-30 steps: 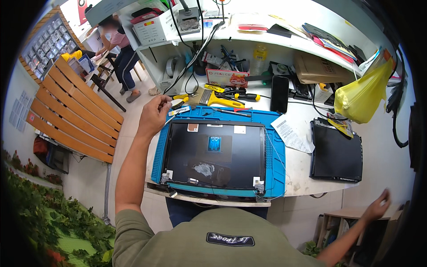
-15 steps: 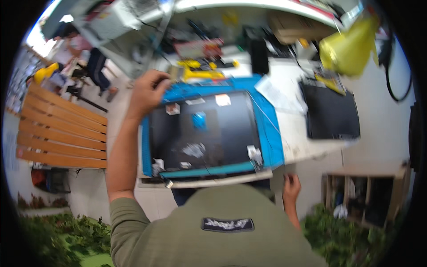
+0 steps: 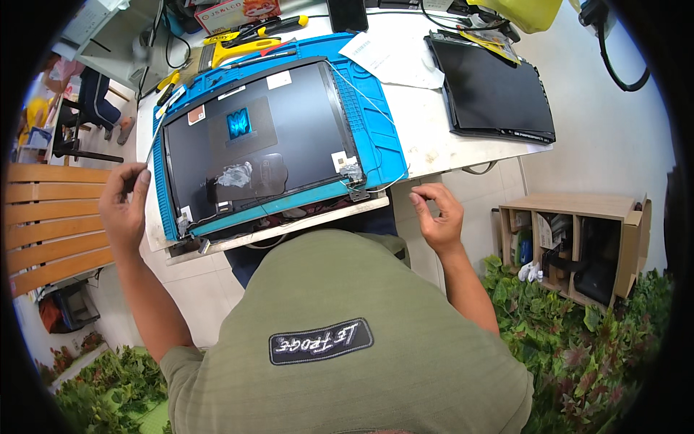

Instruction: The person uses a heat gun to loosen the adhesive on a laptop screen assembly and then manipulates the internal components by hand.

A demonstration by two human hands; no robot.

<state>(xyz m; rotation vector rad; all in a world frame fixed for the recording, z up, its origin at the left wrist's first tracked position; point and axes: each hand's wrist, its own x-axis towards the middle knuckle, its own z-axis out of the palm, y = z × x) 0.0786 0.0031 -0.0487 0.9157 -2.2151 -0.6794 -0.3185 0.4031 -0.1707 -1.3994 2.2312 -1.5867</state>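
Note:
A dark laptop lid panel [image 3: 311, 123], with a blue emblem, a crumpled clear patch and small stickers, lies on a blue work mat [image 3: 383, 148]. Off the mat's left edge, my left hand [image 3: 124, 210] is raised with thumb and forefinger brought together. Whatever it may pinch is hidden. My right hand [image 3: 439, 220] hovers in front of the table, right of the panel's near corner, its fingers curled and thumb close to the forefinger. Anything between them is too small to make out. A thin white cable [image 3: 361, 98] runs along the panel's right side.
Behind the mat lie yellow-handled tools [image 3: 246, 50] and a black phone [image 3: 347, 14]. A black screen panel [image 3: 495, 87] rests at right beside a white paper sheet [image 3: 390, 61]. A slatted wooden bench [image 3: 61, 217] stands left, a wooden shelf unit [image 3: 578, 202] right. Another person sits far left.
My left hand has come down and left, away from the mat's far left corner. My right hand has risen toward the table's front edge. The view has shifted.

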